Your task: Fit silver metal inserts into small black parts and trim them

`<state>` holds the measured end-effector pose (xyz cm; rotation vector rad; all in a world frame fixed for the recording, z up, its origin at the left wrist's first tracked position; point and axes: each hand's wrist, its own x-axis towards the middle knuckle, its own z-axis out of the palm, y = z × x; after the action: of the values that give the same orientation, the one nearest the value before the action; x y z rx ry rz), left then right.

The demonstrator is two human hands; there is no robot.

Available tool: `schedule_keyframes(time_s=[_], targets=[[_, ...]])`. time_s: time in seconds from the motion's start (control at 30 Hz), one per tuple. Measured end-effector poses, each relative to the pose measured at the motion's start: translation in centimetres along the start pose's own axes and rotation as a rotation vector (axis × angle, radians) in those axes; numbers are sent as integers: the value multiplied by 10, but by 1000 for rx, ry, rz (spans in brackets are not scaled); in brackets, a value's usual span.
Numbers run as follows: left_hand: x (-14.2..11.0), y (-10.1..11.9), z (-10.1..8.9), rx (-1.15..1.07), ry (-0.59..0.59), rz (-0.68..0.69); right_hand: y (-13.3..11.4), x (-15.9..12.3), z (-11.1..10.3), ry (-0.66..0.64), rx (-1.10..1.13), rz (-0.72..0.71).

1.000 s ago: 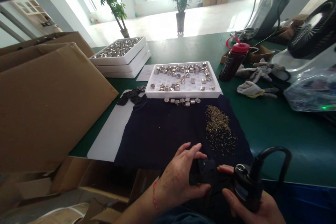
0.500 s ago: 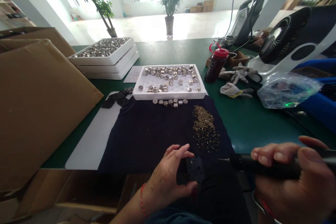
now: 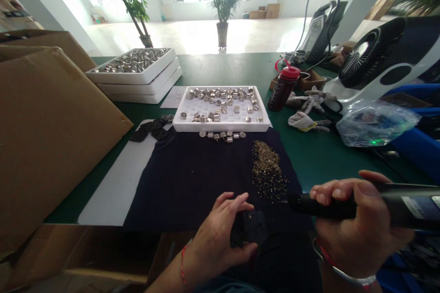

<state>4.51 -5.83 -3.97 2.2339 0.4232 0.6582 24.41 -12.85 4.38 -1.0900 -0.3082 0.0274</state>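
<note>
My left hand [image 3: 223, 233] grips a dark plastic part [image 3: 254, 226] between thumb and fingers, near the front edge of a dark cloth [image 3: 192, 178]. In my right hand [image 3: 354, 219] is a black electric screwdriver [image 3: 398, 203], lying sideways with its thin bit pointing left. The bit's tip is at the lower edge of a pile of tiny brass-coloured screws [image 3: 266, 162] and apart from the plastic part. Whether the bit carries a screw is too small to tell. A short row of small metal cylinders [image 3: 223, 136] lies at the cloth's far edge.
Behind the cloth stands a white tray [image 3: 220, 126] of metal cylinders. More dark plastic parts [image 3: 156, 128] lie left of it, near stacked white trays [image 3: 137, 89]. A cardboard box [image 3: 58, 132] fills the left. A red-lidded bottle [image 3: 283, 87], gloves [image 3: 302, 121] and a fan [image 3: 371, 55] stand right.
My right hand and the screwdriver have moved left, bringing the bit to the screw pile's lower edge. My left hand holds the plastic part in nearly the same place.
</note>
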Motion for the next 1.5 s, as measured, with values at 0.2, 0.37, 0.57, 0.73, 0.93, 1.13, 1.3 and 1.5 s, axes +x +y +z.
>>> schedule_keyframes(time_s=[0.2,0.37,0.57,0.73,0.93,1.13,1.3,1.5], targets=[[0,-2,1,-8,7,14,2,1,-1,-22,-15,-1],[0,0,-2,-3,-3,-1,-8,-3,2,7,-35,2],[0,1,-1,-6,-10,10,-19,-17,3,-59,51,126],[0,-3,1,-23,-3,9,-13,-30,-1,-204,169,177],[0,-3,1,-41,-9,1,-6,-35,-4,-301,226,174],[0,-2,0,-51,-16,-2,-7,-33,-2,-275,215,185],[1,-1,0,-37,-17,5,-4,-34,-5,-319,226,160],[1,-1,-1,-34,-7,6,-5,-35,-4,-303,220,173]])
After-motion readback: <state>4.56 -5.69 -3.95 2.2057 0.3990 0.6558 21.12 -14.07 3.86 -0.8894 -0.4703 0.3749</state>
